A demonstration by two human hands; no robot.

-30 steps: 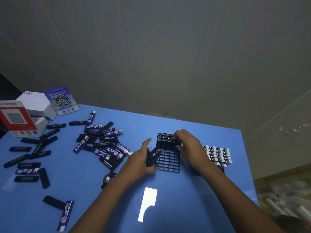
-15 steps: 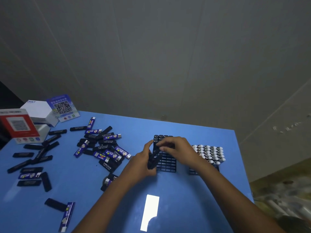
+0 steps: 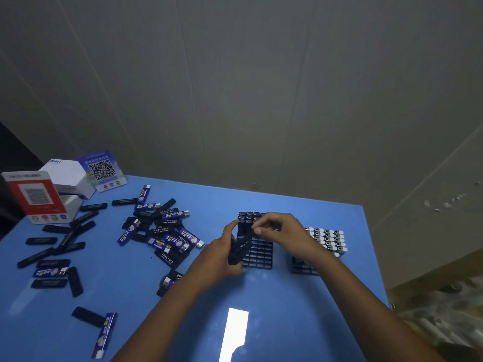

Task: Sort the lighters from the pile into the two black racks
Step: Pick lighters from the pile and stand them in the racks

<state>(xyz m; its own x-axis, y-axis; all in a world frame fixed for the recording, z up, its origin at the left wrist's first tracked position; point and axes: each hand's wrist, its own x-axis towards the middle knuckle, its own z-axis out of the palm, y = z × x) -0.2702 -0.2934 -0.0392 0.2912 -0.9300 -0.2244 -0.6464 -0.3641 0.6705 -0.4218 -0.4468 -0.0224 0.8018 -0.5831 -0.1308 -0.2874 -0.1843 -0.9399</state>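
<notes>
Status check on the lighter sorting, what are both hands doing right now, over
Left hand grips a bundle of black lighters beside left rack. Right hand pinches one from the bundle. Right rack partly filled. Nothing blocking.

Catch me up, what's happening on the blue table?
A person is sorting lighters into two black racks. The left hand grips a few black lighters beside the left rack, and the right hand pinches the top end of one of them above it. That rack holds black lighters only in its far rows. The right rack holds white-topped ones. A loose pile remains on the table.
</notes>
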